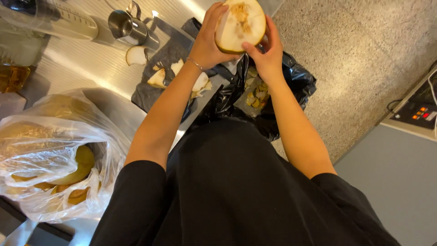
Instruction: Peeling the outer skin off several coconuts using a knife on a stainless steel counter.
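Both hands hold a halved pale melon (240,23) with its cut face up, seeds and pulp showing in the hollow. My left hand (208,38) wraps the left side of the rind; a thin bracelet sits on that wrist. My right hand (266,54) grips the right side, thumb on the cut rim. The melon hangs over a black rubbish bag (298,79) that has peel scraps (256,94) inside.
A dark cutting board (157,93) with melon peel pieces (157,78) lies on the steel counter (86,68). A metal jug (127,26) stands behind it. A clear plastic bag (54,150) with yellow fruit sits at the left. A device with red lights (419,111) is at the right.
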